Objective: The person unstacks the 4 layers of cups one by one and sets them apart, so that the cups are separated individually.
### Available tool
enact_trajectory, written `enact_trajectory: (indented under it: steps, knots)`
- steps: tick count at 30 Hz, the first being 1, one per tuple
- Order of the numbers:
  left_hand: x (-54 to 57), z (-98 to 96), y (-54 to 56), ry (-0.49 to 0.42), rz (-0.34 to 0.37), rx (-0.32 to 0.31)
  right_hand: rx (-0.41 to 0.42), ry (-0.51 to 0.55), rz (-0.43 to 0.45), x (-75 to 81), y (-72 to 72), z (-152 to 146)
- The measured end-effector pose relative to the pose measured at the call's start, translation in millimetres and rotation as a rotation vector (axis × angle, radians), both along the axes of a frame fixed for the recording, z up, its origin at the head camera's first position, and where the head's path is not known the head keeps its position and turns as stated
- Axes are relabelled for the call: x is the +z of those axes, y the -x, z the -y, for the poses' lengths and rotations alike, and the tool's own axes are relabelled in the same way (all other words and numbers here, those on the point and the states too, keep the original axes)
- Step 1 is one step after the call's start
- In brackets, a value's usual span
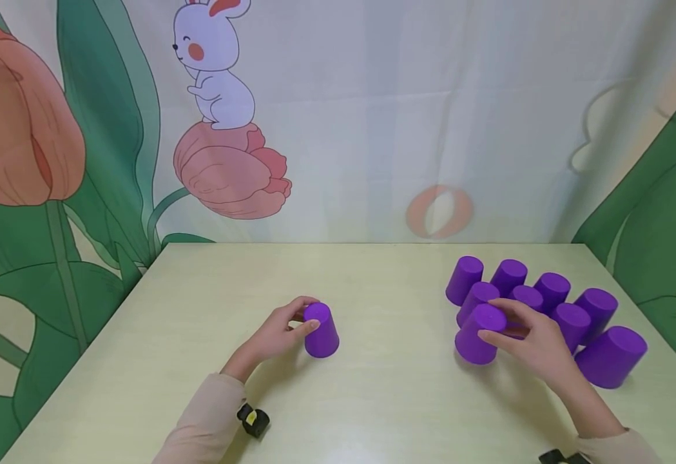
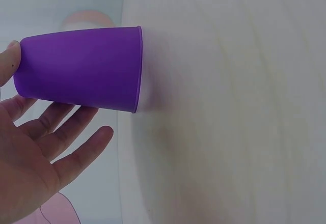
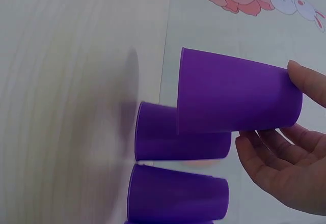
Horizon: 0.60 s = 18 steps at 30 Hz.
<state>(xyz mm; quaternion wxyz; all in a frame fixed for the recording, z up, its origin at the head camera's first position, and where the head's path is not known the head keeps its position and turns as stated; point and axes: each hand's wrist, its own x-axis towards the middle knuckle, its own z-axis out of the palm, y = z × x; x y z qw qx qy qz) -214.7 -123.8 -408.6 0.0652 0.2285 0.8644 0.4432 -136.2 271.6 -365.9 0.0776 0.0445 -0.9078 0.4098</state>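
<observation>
Near the middle of the table, my left hand [image 1: 276, 335] pinches an upside-down purple cup [image 1: 323, 332] close to its base, thumb on one side and fingers on the other. The left wrist view shows this purple cup [image 2: 81, 68] with its rim toward the table; whether it touches the surface I cannot tell. On the right, my right hand [image 1: 537, 341] holds another upturned purple cup [image 1: 477, 338] between thumb and fingers. In the right wrist view that cup [image 3: 234, 94] is lifted, its rim apart from the tabletop. Its inside is hidden.
Several more upside-down purple cups stand grouped at the right, including a near one [image 1: 613, 357] beside my right wrist and a far one [image 1: 465, 280]. The pale table [image 1: 384, 412] ends at a printed curtain [image 1: 349, 129] behind. A black wrist device [image 1: 253, 420] sits on my left sleeve.
</observation>
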Motion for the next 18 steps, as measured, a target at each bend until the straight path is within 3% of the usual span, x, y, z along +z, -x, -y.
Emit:
enact_trajectory:
  steps: [9, 18]
  knots:
    - [-1.0, -1.4, 2.6, 0.03, -0.055, -0.031, -0.055, -0.047, -0.027, -1.9, -5.6, -22]
    - [5.7, -17.3, 0.8, 0.05, -0.13, -0.065, -0.1, -0.077, -0.022, -1.8, -14.3, -38]
